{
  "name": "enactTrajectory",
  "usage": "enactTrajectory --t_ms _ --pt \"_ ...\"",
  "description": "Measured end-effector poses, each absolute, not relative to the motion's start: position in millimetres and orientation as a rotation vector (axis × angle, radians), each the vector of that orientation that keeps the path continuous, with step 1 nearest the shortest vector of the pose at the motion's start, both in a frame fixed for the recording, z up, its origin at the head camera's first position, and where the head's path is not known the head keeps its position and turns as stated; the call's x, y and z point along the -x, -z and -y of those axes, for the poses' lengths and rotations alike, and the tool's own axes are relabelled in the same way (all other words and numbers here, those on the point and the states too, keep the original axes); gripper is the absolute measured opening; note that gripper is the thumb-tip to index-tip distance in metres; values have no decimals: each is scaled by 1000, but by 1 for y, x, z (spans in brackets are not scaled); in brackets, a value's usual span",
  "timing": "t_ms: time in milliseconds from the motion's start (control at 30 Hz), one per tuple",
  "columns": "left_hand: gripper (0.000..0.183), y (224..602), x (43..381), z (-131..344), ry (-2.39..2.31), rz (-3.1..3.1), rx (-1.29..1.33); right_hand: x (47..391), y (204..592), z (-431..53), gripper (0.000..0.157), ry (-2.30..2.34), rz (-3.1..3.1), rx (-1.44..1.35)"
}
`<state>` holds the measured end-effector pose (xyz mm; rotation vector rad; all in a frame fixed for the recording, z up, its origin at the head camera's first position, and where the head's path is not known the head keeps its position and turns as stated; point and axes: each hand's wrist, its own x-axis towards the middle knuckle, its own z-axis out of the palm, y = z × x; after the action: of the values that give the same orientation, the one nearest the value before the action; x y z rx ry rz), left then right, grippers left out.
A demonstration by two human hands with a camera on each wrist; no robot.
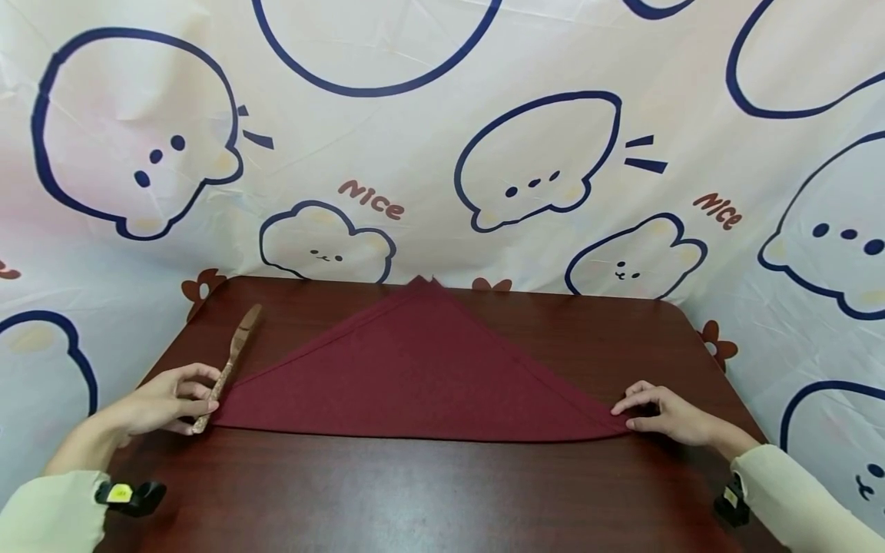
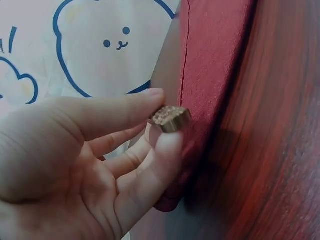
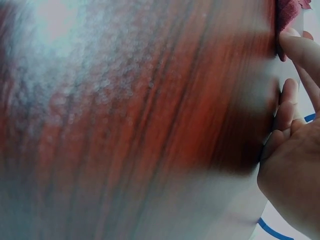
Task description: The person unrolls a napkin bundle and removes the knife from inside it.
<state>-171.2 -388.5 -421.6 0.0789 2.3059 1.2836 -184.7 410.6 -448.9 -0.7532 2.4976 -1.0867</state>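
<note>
A dark red cloth (image 1: 415, 376) lies folded into a triangle, with its long edge toward me and its peak at the back of the table. My left hand (image 1: 166, 399) pinches the speckled handle of a brown-gold table knife (image 1: 242, 338) between thumb and fingers at the cloth's left corner. The blade points away from me. In the left wrist view the handle's blunt end (image 2: 172, 120) sticks out past the fingertips. At the opposite side, my right hand (image 1: 667, 415) pinches the cloth's right corner, which shows at the upper edge of the right wrist view (image 3: 286, 20).
The dark brown wooden table (image 1: 415, 499) has rounded back corners. A pale curtain (image 1: 415, 138) with cartoon outlines hangs close behind it and along both sides. Black wrist cameras sit at both sleeves.
</note>
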Motion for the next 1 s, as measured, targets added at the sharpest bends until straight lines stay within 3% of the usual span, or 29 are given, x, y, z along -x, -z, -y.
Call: enactTrajectory --t_ms 400,1000 --pt "29 422 170 372 -1438 -2212 -151 184 449 -411 20 1045 -2527 730" --pt "29 422 178 329 -1615 -2074 -248 186 449 -410 20 1068 -2509 687"
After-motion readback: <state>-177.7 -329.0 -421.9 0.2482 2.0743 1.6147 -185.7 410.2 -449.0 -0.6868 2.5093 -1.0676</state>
